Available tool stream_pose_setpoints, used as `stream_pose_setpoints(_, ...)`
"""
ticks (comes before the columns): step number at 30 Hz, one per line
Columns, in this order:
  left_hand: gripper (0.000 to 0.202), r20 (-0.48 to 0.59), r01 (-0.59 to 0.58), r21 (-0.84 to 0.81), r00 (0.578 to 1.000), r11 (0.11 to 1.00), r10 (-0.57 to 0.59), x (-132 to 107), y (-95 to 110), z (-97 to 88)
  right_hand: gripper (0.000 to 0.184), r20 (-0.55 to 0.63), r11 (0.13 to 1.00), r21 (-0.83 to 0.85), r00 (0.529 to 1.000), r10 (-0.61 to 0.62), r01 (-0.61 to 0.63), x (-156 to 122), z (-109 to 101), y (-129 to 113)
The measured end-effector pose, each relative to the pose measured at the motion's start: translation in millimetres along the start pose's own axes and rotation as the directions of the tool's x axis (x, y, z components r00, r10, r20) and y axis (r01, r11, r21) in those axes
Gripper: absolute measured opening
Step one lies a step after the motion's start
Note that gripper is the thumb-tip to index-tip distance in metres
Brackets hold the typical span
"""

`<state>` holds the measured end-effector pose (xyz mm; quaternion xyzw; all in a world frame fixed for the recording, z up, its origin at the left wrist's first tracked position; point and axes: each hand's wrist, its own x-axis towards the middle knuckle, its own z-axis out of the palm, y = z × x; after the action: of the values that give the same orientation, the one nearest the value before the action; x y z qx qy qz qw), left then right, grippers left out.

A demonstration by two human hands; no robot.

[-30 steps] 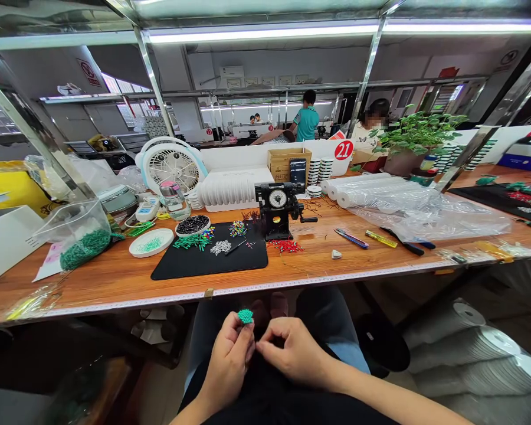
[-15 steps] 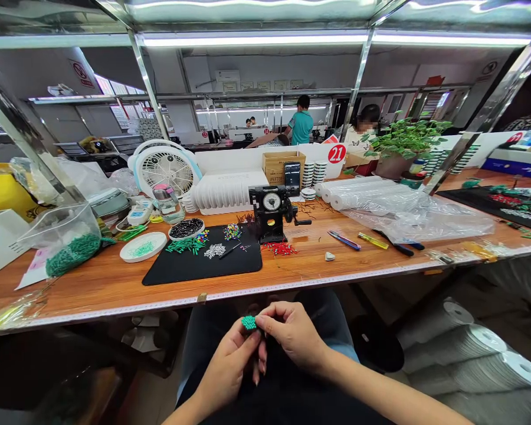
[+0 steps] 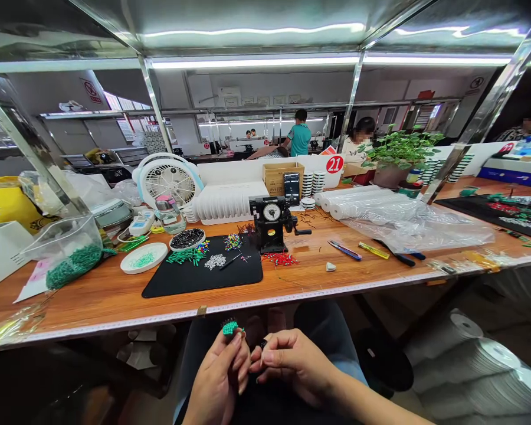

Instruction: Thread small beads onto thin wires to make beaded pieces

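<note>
Upright between thumb and fingers, my left hand (image 3: 221,372) pinches a small bundle of green-tipped pieces (image 3: 230,328) above my lap. The bundle's far side bristles with dark ends. Close beside it, my right hand (image 3: 297,361) has its thumb and fingers pressed together. A tiny black thing (image 3: 264,343) shows at those fingertips; its kind is too small to make out. Both hands are below the front edge of the wooden table (image 3: 301,295), and the right one is apart from the bundle.
On the black mat (image 3: 203,286) lie green pieces, white bits and coloured beads. A white dish (image 3: 144,260), a black hand-cranked machine with a dial (image 3: 269,227), a blue-handled tool (image 3: 345,250) and plastic-wrapped rolls (image 3: 363,203) are on the table. White rolls (image 3: 482,360) are stacked lower right.
My right hand has come away from the green bundle and moved slightly down and right. My left hand has shifted left with the bundle and tilted it. The camera view has tipped up slightly.
</note>
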<state>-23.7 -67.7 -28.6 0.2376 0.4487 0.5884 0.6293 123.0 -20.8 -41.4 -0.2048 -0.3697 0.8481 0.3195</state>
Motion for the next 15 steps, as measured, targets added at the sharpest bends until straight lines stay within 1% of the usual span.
stream_pose_setpoints(3,0.033,-0.040,0.000,-0.010,0.999,1.000,0.000,1.2,1.5,-0.6,0.011,0.015,0.997,0.068,1.000,0.019,-0.020,-2.9,-1.4,2.4)
stream_pose_setpoints(5,0.036,-0.053,-0.007,-0.016,0.999,1.000,0.006,2.3,1.9,-0.4,0.010,0.019,0.996,0.083,1.000,0.016,-0.017,-2.7,-2.1,3.2)
stream_pose_setpoints(8,0.036,-0.081,-0.003,-0.042,0.997,0.999,0.000,2.6,2.4,0.1,0.010,0.031,0.996,0.084,0.999,0.015,-0.018,-2.6,-2.6,3.3)
stream_pose_setpoints(13,0.036,-0.056,-0.001,-0.068,0.998,0.998,-0.003,1.3,3.9,0.8,0.010,0.040,0.992,0.128,0.999,0.011,-0.016,-4.2,-1.0,2.1)
stream_pose_setpoints(15,0.038,-0.072,-0.002,-0.066,0.997,0.998,-0.003,1.6,4.6,1.5,0.012,0.029,0.990,0.141,0.999,0.016,-0.020,-4.0,0.1,1.4)
